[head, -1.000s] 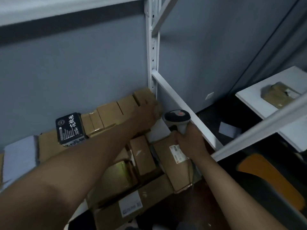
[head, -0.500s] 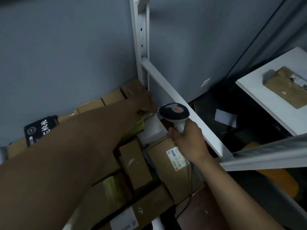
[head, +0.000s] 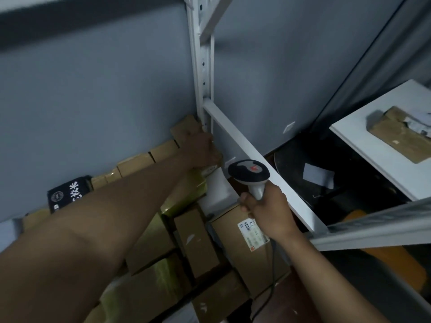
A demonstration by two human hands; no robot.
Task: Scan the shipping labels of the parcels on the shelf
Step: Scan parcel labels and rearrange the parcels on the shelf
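Observation:
Several brown cardboard parcels lie packed on the low shelf. My left hand (head: 202,149) reaches to the far right corner and grips a small brown parcel (head: 186,128) beside the white upright. My right hand (head: 268,209) holds the handle of a white and black barcode scanner (head: 249,172), its head pointing toward the back of the shelf. Under that hand lies a larger parcel (head: 235,250) with a white shipping label (head: 251,234) facing up. My left forearm hides much of the middle row.
A black box with white characters (head: 67,193) stands at the back left. The white shelf post (head: 202,73) and side rail (head: 258,169) bound the shelf on the right. Another white shelf (head: 363,148) at the right carries a brown parcel (head: 398,134). The scanner cable hangs down.
My view has shifted slightly. The scanner has risen a little off the labelled parcel, and my left hand stays on the corner parcel.

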